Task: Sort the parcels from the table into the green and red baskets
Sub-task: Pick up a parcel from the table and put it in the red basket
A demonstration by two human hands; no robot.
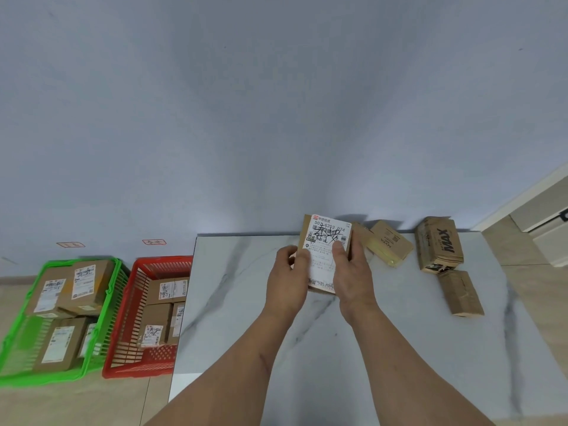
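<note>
A small cardboard parcel (326, 241) with a white shipping label facing me is lifted above the white marble table (246, 302). My left hand (289, 278) grips its left edge, and my right hand (353, 272) grips its right side with the thumb on the label. Three more cardboard parcels lie at the table's back right: a flat one (390, 242), one marked MAX (439, 244) and a plain one (460, 293). On the floor to the left stand the green basket (18, 321) and the red basket (123, 327), each holding several labelled parcels.
A pale wall runs behind the table and baskets, with two small red-outlined tags (154, 242) stuck above the baskets. White furniture (541, 222) stands at the far right. Beige floor tiles (92, 404) surround the baskets.
</note>
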